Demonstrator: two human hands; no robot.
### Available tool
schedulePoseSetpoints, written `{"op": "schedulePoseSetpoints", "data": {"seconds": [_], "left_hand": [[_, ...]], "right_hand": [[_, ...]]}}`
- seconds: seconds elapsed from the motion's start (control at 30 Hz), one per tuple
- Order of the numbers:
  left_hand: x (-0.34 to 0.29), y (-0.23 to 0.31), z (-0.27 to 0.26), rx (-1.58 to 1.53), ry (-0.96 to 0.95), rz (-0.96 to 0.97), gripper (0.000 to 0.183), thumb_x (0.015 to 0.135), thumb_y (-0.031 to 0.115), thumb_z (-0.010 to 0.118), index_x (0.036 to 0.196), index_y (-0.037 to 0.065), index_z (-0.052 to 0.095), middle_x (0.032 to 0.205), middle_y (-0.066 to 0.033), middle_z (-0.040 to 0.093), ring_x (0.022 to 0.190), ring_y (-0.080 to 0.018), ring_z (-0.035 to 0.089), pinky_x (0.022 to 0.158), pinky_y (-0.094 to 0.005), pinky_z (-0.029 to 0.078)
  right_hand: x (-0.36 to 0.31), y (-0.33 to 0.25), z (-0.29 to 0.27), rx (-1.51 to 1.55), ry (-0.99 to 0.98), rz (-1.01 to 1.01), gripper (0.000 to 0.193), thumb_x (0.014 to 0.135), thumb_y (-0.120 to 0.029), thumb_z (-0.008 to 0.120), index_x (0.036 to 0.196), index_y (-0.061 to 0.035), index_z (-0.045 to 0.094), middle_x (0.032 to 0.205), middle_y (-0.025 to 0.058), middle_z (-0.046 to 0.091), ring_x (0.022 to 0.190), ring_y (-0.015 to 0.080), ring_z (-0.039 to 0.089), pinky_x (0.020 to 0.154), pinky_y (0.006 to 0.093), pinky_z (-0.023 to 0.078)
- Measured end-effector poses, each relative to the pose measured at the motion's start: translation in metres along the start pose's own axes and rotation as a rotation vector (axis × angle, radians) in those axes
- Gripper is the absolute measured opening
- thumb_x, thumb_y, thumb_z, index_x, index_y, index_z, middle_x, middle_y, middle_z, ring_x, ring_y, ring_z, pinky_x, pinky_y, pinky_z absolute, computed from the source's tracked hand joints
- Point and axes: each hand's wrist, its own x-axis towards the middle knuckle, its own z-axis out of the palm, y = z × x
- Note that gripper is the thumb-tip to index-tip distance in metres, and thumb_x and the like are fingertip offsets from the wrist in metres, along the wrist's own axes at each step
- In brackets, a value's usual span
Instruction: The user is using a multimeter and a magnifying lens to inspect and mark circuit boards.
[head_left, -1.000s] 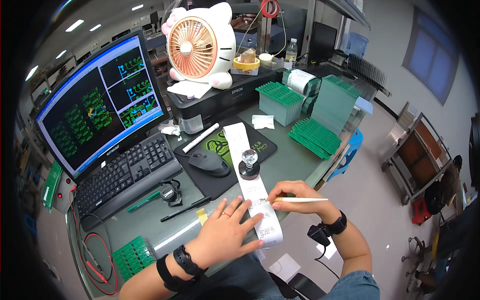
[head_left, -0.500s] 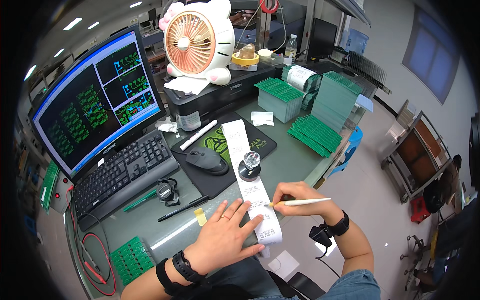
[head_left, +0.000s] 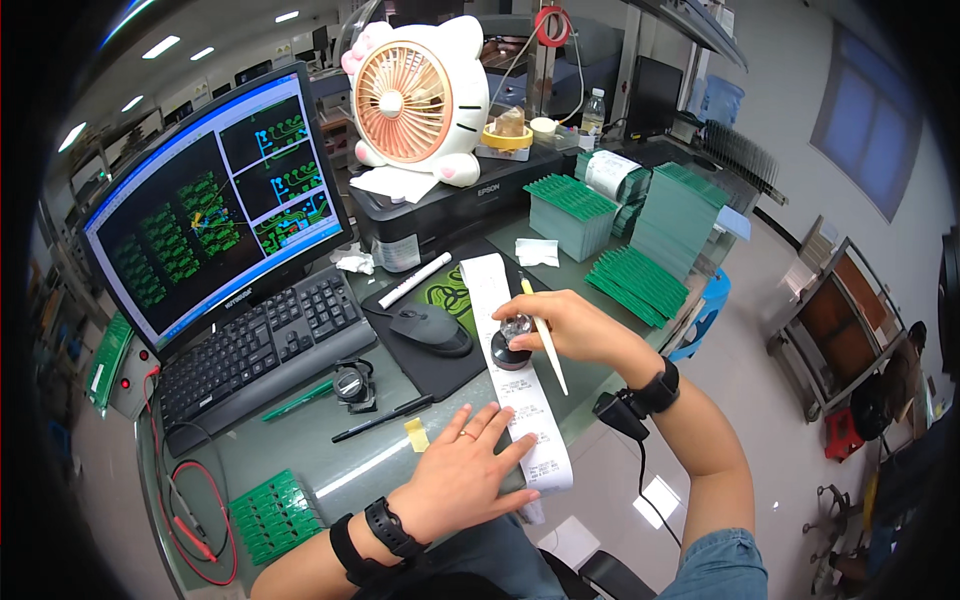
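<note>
A long white printed paper strip runs from the mouse pad over the near edge of the desk. My left hand lies on its near part, fingers spread flat. Further up the strip, my right hand has its fingers closed round the clear knob of a black round disc, a stamp or weight, standing on the paper. A slim cream-coloured pen is tucked in the same hand, its tip pointing down toward me. How the fingers meet on the far side of the knob is partly hidden.
Left of the paper are a black mouse, a keyboard and a monitor. Black and green pens, a yellow note and a green circuit panel lie nearer. Green board stacks stand back right; a fan tops the printer.
My right hand has moved up the strip from its near part, turned the pen tip-down in its fingers, and taken hold of the clear-knobbed disc. My left hand stays flat on the paper.
</note>
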Motion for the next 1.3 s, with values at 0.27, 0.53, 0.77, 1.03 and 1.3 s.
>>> {"op": "schedulePoseSetpoints", "data": {"seconds": [0.27,0.53,0.77,1.03,1.3], "left_hand": [[-0.011,0.005,0.001,-0.01,-0.014,0.003,0.062,0.087,0.058,0.053,0.132,0.015,0.053,0.135,-0.0223,0.047,0.13,-0.0379,0.042,0.109,-0.0515,0.03],[-0.023,0.014,-0.003,-0.072,-0.032,-0.024,0.065,0.089,0.059,0.05,0.135,0.013,0.05,0.138,-0.0221,0.044,0.133,-0.0378,0.039,0.111,-0.0511,0.028],[-0.088,0.017,-0.072,-0.381,-0.17,-0.028,0.054,0.09,0.043,0.06,0.132,0.01,0.051,0.14,-0.0192,0.045,0.134,-0.0346,0.038,0.111,-0.0496,0.028],[-0.28,0.025,-0.089,-0.537,0.632,-0.942,0.024,0.095,0.01,0.05,0.073,0.001,0.051,0.071,-0.0043,0.049,0.064,-0.0142,0.045,0.061,-0.0274,0.037],[-0.372,0.029,-0.024,-0.084,1.248,-1.009,0.033,0.095,0.012,0.042,0.063,0.004,0.041,0.06,-0.0043,0.042,0.055,-0.0149,0.04,0.053,-0.0283,0.032]], "right_hand": [[0.065,0.043,0.009,-0.019,0.036,0.041,0.036,0.075,-0.019,0.077,0.107,-0.0057,0.066,0.099,0.0158,0.07,0.094,0.0323,0.067,0.081,0.0371,0.051],[0.095,0.061,0.014,-0.071,0.205,0.139,0.044,0.078,-0.023,0.076,0.116,-0.0042,0.062,0.102,0.0209,0.068,0.097,0.0351,0.066,0.083,0.0395,0.051],[0.018,0.02,-0.018,-0.02,0.243,0.135,0.054,0.085,-0.026,0.071,0.129,-0.0018,0.051,0.123,0.0172,0.061,0.103,0.0259,0.065,0.086,0.0346,0.051],[-0.076,-0.071,-0.023,0.139,0.275,0.218,0.037,0.088,-0.015,0.067,0.12,-0.0003,0.056,0.11,0.0125,0.066,0.076,0.0139,0.065,0.068,0.0271,0.051],[-0.011,-0.187,0.01,0.766,0.121,0.15,0.04,0.097,-0.014,0.055,0.131,0.0,0.04,0.107,0.0117,0.062,0.077,0.0098,0.061,0.063,0.021,0.051]]}}
